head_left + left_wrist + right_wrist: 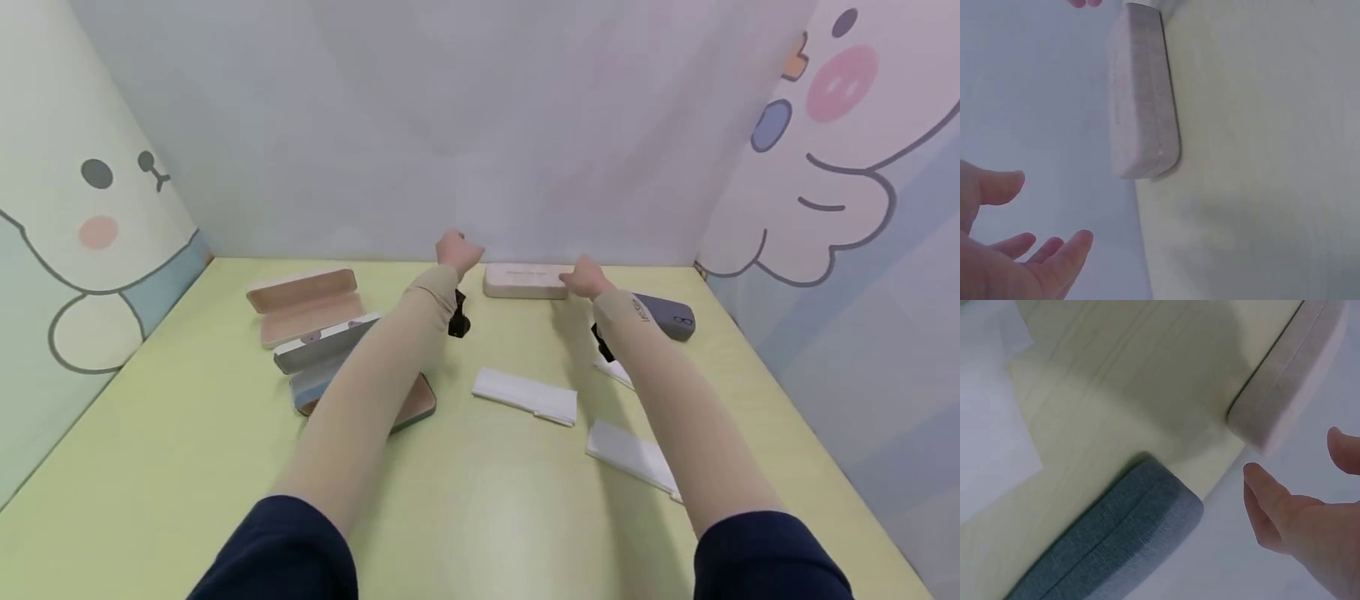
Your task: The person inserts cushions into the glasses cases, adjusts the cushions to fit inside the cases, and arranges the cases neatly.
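Note:
A closed pale pink glasses case (525,282) lies at the back of the table, against the wall. Just off its left end is my left hand (457,252), thumb and fingers spread apart with nothing between them, as the left wrist view shows. My right hand (587,277) is at the other end of the case. In the right wrist view its fingers (1266,490) reach toward the case's end, thumb held away and nothing gripped. Behind the right forearm, a closed dark blue-grey glasses case (666,315) with a small glasses emblem is partly hidden.
To the left stand an open pink case (307,321) and an open grey-and-white case (318,358). Another open case with pink lining (418,407) is half covered by the left forearm. Folded white sheets (525,393) lie at the middle and right. Printed wall panels enclose the table.

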Demonstrator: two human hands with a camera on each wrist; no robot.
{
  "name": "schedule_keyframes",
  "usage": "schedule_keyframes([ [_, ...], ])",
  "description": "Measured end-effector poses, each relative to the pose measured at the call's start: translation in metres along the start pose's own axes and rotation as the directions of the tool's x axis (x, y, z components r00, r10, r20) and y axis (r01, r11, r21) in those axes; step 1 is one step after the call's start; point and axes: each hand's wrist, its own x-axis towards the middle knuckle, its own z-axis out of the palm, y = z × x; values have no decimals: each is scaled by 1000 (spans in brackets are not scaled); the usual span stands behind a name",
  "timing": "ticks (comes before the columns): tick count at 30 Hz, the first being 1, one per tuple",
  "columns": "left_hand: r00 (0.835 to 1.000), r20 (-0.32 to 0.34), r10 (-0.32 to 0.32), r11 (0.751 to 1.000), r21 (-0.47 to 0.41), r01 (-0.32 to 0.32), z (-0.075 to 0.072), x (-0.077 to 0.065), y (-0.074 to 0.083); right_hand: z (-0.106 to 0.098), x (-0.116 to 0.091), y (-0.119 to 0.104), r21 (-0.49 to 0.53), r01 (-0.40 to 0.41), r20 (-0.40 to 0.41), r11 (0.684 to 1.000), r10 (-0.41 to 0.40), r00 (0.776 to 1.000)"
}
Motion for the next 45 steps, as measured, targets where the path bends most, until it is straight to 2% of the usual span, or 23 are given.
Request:
schedule_keyframes([
  [5, 999, 10, 51, 998, 21, -52, -37, -18, 20, -9, -4, -18, 32, 39, 38, 999, -40, 998],
  [9, 999, 20, 48, 996, 74, -49, -66, -32, 23, -8, -11, -37, 73, 45, 77, 996, -50, 996],
  [13, 999, -4, 53, 992, 113, -52, -95, -48, 15, -3, -20, -58, 95, 75, 117, 993, -86, 989],
  [16, 998, -26, 59, 991, 119, -55, -117, -66, 7, 3, -25, -72, 98, 120, 128, 988, -132, 983],
  [21, 998, -53, 30, 994, 106, -24, -154, -105, -6, 16, -32, -95, 77, 189, 146, 979, -199, 969],
  [25, 995, -99, -8, 997, 76, 16, -177, -136, -22, 32, -43, -111, 96, 239, 201, 966, -254, 946],
  [30, 992, -106, -64, 998, -13, 62, -194, -169, -47, 53, -63, -126, 129, 232, 293, 964, -260, 920],
  [33, 992, -48, -119, 991, -66, 116, -201, -184, -63, 66, -72, -130, 121, 223, 327, 967, -251, 911],
  [36, 982, 11, -190, 978, -82, 190, -207, -195, -80, 79, -79, -133, 119, 234, 341, 965, -261, 903],
  [40, 954, 80, -291, 947, -122, 299, -210, -209, -105, 95, -86, -135, 112, 249, 369, 962, -273, 888],
  [45, 898, 179, -402, 890, -152, 429, -197, -224, -129, 108, -96, -133, 116, 260, 408, 959, -285, 868],
])
